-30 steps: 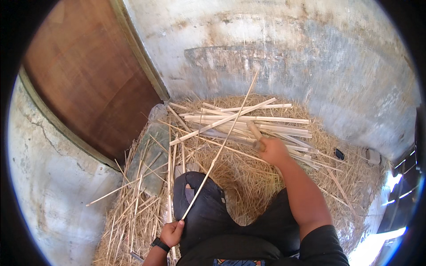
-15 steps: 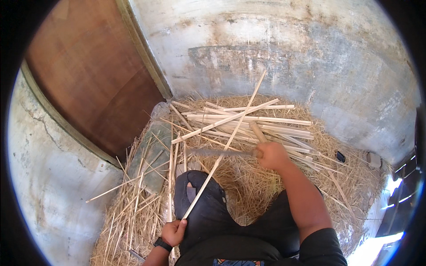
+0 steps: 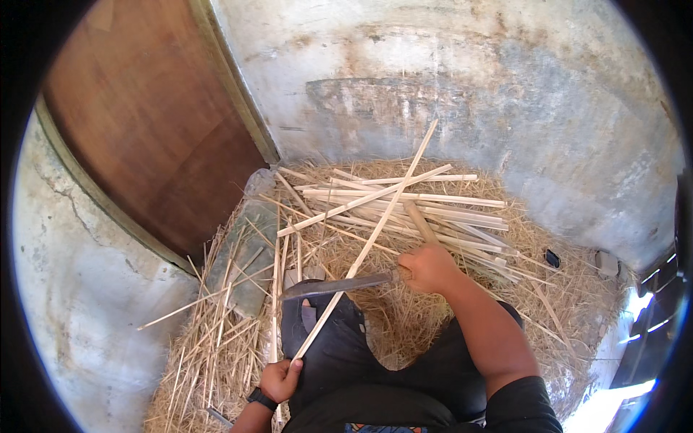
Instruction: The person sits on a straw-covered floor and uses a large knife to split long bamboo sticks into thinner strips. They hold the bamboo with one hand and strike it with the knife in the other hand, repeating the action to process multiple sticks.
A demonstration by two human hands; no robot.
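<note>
My left hand [image 3: 280,380] grips the near end of a long pale bamboo strip [image 3: 382,220]. The strip slants from beside my left thigh up over the pile toward the wall. In my right hand [image 3: 433,268] is a machete [image 3: 339,286], its dark blade pointing left and crossing the strip just above my left knee. Whether the edge bites into the strip I cannot tell. The machete's handle is hidden in my fist. Behind that fist a thick, round wooden piece [image 3: 420,220] lies against the pile of bamboo strips [image 3: 462,198].
Straw and shavings [image 3: 393,328] cover the floor around my legs. Thin slivers [image 3: 216,339] are heaped at the left, by a greenish-grey slab [image 3: 249,267]. A brown door [image 3: 159,115] and a stained wall [image 3: 447,86] stand beyond. A small black object [image 3: 552,258] lies at the right.
The machete has come down and nearer along the bamboo strip, from above my knee toward my thigh. My left hand stays at the strip's near end.
</note>
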